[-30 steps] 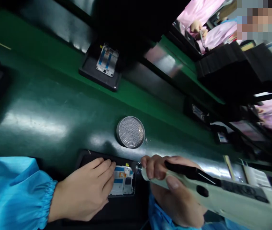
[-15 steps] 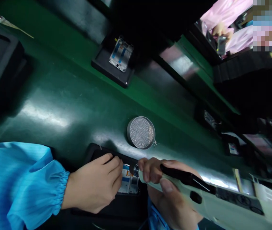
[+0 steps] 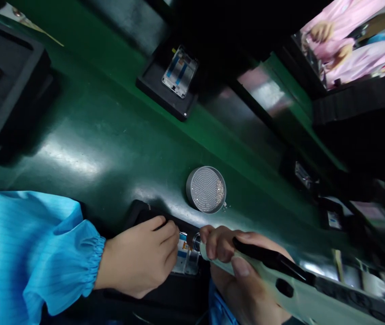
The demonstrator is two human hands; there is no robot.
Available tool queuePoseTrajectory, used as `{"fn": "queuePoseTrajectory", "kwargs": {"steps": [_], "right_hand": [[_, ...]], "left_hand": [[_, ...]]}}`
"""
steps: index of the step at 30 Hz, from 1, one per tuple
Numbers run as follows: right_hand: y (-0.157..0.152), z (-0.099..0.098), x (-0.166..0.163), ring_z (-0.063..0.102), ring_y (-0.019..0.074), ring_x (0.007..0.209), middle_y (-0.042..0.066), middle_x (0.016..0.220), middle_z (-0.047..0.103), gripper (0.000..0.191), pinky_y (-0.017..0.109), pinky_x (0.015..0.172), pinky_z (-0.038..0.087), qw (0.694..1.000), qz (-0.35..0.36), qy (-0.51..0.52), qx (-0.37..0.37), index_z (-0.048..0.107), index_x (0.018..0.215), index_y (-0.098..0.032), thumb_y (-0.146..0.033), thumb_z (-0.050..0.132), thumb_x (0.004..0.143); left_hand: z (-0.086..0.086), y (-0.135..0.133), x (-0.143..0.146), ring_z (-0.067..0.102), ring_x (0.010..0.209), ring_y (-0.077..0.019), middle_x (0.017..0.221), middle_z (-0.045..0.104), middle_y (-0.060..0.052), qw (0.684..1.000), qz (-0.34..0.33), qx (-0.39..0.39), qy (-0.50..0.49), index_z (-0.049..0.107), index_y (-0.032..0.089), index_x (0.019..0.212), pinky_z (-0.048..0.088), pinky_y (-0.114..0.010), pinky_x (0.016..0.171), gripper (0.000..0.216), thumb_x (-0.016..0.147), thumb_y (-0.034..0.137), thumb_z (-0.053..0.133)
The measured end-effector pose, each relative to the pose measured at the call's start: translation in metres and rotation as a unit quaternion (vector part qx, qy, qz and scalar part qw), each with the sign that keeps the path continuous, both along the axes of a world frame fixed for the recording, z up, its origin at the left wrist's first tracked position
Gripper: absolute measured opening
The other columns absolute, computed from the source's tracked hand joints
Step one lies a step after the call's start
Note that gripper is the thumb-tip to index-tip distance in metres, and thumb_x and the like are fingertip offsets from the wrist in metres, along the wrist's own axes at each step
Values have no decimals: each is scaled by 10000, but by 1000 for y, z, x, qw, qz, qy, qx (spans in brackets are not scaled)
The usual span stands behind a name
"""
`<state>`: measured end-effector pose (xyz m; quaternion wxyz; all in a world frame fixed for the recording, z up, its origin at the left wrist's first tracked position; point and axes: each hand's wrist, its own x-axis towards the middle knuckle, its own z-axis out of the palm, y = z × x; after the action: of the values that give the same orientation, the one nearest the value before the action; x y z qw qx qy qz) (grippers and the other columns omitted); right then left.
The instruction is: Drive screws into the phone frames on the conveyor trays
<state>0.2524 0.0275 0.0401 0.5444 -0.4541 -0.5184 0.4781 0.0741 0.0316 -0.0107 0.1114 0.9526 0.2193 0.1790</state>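
Note:
In my right hand (image 3: 243, 266) is a pale green electric screwdriver (image 3: 273, 280) with a black lever, its nose pointing left over an open phone frame (image 3: 187, 262). The frame lies in a black tray (image 3: 165, 289) and shows blue strips and an orange patch. My left hand (image 3: 141, 255) rests over the frame's left part, fingers bent and pressed together, fingertips close to the thin screwdriver bit (image 3: 183, 233). What those fingers grip, if anything, is hidden. Just beyond the hands stands a round grey dish (image 3: 206, 189) with tiny screws gathered at its right side.
A few loose screws (image 3: 225, 206) lie beside the dish on the green bench (image 3: 124, 135). Another phone frame (image 3: 180, 72) sits on a black tray (image 3: 163, 92) further back. Stacked black trays (image 3: 12, 90) stand at left. Co-workers in pink sleeves (image 3: 348, 49) are at upper right.
The whole view has shifted slightly, so most things sit a little further right. A phone frame on the left trays now shows more. Both hands keep their places at the phone frame.

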Motion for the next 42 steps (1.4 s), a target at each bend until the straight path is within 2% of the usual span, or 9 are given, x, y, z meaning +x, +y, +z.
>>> {"fn": "queuePoseTrajectory", "kwargs": {"steps": [11,23,25,27,29,31,34,38,42], "right_hand": [[0,-2,-4,564,131,606,-36,643,545,121,376,674,511,1000,-5,-1,7,641,994,-221,-199,631,875],[-2,-4,-4,541,133,615,-37,671,545,263,377,684,485,1000,1,-4,20,617,1133,-259,-235,616,871],[-1,-4,-4,540,142,590,-35,640,550,180,372,661,476,1000,-8,-4,-6,629,1060,-262,-273,601,883],[0,-6,-1,526,145,538,-34,580,541,103,346,607,452,1000,-14,6,-24,629,877,-246,-297,547,909],[3,-10,4,498,140,496,-34,533,511,258,328,571,426,999,-14,17,-37,573,703,-224,-322,500,930],[7,-13,9,464,128,469,-33,506,475,382,321,564,419,998,26,15,-51,521,607,-211,-359,460,954],[14,-13,7,359,103,405,-45,444,379,481,287,510,371,996,86,0,-37,436,535,-198,-333,403,996],[20,-10,-6,235,79,350,-68,400,275,520,265,424,261,997,71,-27,26,312,509,-184,-317,495,977],[15,-13,-3,263,91,335,-68,390,300,494,277,431,293,994,72,-67,41,372,517,-197,-292,451,995]], "left_hand": [[-1,-1,1,601,1044,-312,1149,674,-194,1000,2,-7,-6,678,88,1031,443,-424,873,339,899,372,548],[-2,-3,2,609,1062,-341,1100,702,-180,999,-3,43,0,712,86,1031,453,-462,882,379,901,415,579],[-1,-5,2,610,1070,-358,1065,721,-163,997,-9,76,-5,730,96,1024,457,-474,872,324,903,358,583],[1,-6,2,622,1041,-340,1019,738,-143,995,-24,97,-17,751,122,977,470,-446,819,256,903,283,566],[3,-7,2,640,962,-292,1004,744,-135,994,-40,101,-30,760,140,937,472,-398,737,243,906,230,536],[3,-8,4,649,883,-258,1058,735,-152,994,-44,94,-35,757,130,965,455,-369,660,265,915,218,512],[3,-12,11,653,818,-240,1180,701,-164,997,-32,60,-31,738,112,1068,427,-358,601,305,927,264,515],[0,-19,21,651,770,-230,1213,691,-156,1000,-1,10,-15,724,137,1116,401,-361,579,318,916,314,551],[-3,-22,24,651,809,-256,1153,712,-164,1000,6,1,-18,713,132,1146,404,-377,612,345,905,330,563]]}}
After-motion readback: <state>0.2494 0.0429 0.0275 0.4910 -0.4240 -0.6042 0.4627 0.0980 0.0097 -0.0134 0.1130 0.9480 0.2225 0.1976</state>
